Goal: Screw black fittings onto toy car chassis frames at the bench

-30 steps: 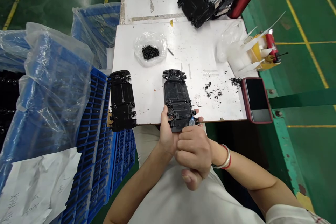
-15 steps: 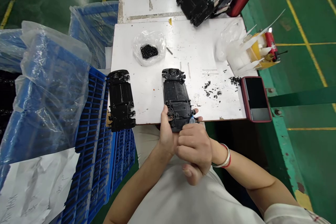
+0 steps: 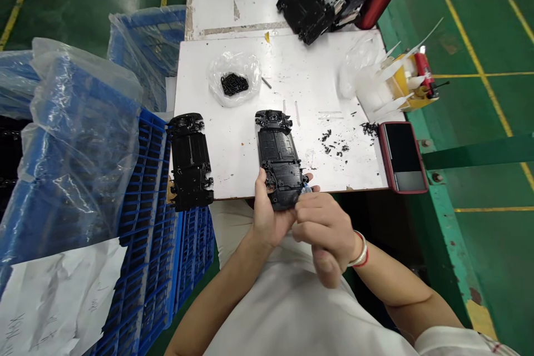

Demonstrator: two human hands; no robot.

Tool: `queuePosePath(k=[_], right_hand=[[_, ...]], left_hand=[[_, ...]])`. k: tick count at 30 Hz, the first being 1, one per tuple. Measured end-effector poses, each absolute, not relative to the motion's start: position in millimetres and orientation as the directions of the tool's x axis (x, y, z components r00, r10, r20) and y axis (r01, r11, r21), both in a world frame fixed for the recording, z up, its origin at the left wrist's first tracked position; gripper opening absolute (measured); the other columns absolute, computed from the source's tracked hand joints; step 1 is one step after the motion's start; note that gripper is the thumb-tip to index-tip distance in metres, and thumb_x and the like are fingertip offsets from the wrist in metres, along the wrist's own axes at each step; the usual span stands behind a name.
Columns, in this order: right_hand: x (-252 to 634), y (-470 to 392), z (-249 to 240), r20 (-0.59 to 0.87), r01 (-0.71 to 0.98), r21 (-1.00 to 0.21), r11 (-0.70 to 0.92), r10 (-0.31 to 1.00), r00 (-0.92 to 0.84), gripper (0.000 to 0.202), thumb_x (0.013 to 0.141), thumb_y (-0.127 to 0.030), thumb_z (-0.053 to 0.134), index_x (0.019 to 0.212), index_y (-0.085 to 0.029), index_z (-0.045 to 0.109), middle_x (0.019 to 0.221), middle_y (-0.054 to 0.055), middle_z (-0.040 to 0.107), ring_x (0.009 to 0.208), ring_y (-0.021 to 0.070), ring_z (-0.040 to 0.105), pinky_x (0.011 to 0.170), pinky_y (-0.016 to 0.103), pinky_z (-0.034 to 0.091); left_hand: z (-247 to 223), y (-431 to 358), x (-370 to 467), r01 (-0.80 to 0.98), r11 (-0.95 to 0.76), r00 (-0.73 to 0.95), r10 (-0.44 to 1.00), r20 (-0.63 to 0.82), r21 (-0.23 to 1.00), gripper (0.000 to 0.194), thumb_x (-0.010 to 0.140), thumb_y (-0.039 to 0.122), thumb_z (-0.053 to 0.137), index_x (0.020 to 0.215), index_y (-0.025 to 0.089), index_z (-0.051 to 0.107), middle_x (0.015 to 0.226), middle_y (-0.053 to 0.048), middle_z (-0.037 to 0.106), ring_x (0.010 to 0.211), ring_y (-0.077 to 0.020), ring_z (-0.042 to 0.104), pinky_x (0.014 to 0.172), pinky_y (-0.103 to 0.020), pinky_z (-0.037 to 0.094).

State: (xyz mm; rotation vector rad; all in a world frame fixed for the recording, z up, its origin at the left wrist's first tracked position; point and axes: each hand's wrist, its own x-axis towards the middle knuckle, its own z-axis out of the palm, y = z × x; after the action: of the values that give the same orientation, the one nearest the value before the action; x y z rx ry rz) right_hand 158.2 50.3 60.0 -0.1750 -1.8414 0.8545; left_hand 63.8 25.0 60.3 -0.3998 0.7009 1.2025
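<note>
My left hand (image 3: 267, 217) grips the near end of a black plastic chassis (image 3: 278, 147), thumb on its left side and fingertips showing past its right side. The far end of that chassis lies over the white table. My right hand (image 3: 323, 228) is closed around a small tool with a translucent blue tip (image 3: 306, 188), which meets the chassis's near right corner. A second black chassis (image 3: 191, 161) rests at the table's left edge. Beyond them sits a clear plastic bag (image 3: 234, 79) holding small black parts.
Small loose black pieces (image 3: 334, 143) are scattered on the table (image 3: 233, 150) at the right, beside a red-cased phone (image 3: 403, 157). White bottles (image 3: 375, 89) stand at the right edge. More black chassis (image 3: 319, 0) are stacked at the back. Blue crates (image 3: 146, 178) stand at the left.
My right hand has shifted slightly right, away from my left wrist, and turned a little. My left hand still holds the chassis. The whole view has moved slightly.
</note>
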Motion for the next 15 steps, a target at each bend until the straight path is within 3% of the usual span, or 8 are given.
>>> queuePosePath(k=[6, 8, 12, 15], right_hand=[[169, 52, 69, 0.561, -0.349, -0.809, 0.473, 0.798, -0.219, 0.047, 0.096, -0.041, 0.032, 0.06, -0.019, 0.052, 0.049, -0.002, 0.033, 0.041, 0.0119, 0.03, 0.045, 0.029, 0.026], [173, 54, 72, 0.542, -0.336, -0.815, 0.473, 0.827, -0.151, 0.045, 0.095, -0.04, 0.034, 0.061, -0.019, 0.055, 0.048, -0.002, 0.035, 0.04, 0.0125, 0.031, 0.045, 0.029, 0.027], [187, 66, 71, 0.644, -0.045, -0.764, 0.644, 0.757, -0.108, 0.04, 0.094, -0.038, 0.041, 0.065, -0.019, 0.06, 0.049, -0.001, 0.036, 0.041, 0.0125, 0.032, 0.046, 0.03, 0.022], [199, 79, 77, 0.584, 0.145, -0.787, 0.6, 0.8, -0.137, 0.045, 0.09, -0.053, 0.047, 0.061, -0.02, 0.06, 0.047, -0.001, 0.034, 0.042, 0.0118, 0.032, 0.047, 0.03, 0.019]], left_hand=[[52, 25, 69, -0.936, 0.273, 0.079, 0.778, -0.623, 0.222, 0.064, 0.092, 0.062, 0.031, 0.108, 0.01, 0.066, 0.097, -0.016, 0.071, 0.089, -0.0275, 0.068, 0.085, -0.044, 0.054], [52, 25, 69, -0.934, 0.274, 0.081, 0.785, -0.614, 0.228, 0.064, 0.092, 0.062, 0.031, 0.107, 0.01, 0.066, 0.098, -0.016, 0.071, 0.085, -0.0266, 0.068, 0.083, -0.045, 0.055], [54, 25, 65, -0.939, 0.257, 0.068, 0.789, -0.611, 0.227, 0.068, 0.091, 0.064, 0.032, 0.108, 0.007, 0.066, 0.105, -0.019, 0.069, 0.088, -0.0295, 0.069, 0.083, -0.047, 0.056], [53, 26, 63, -0.942, 0.248, 0.064, 0.793, -0.605, 0.225, 0.069, 0.092, 0.064, 0.032, 0.116, 0.007, 0.062, 0.112, -0.02, 0.068, 0.099, -0.0335, 0.067, 0.088, -0.051, 0.054]])
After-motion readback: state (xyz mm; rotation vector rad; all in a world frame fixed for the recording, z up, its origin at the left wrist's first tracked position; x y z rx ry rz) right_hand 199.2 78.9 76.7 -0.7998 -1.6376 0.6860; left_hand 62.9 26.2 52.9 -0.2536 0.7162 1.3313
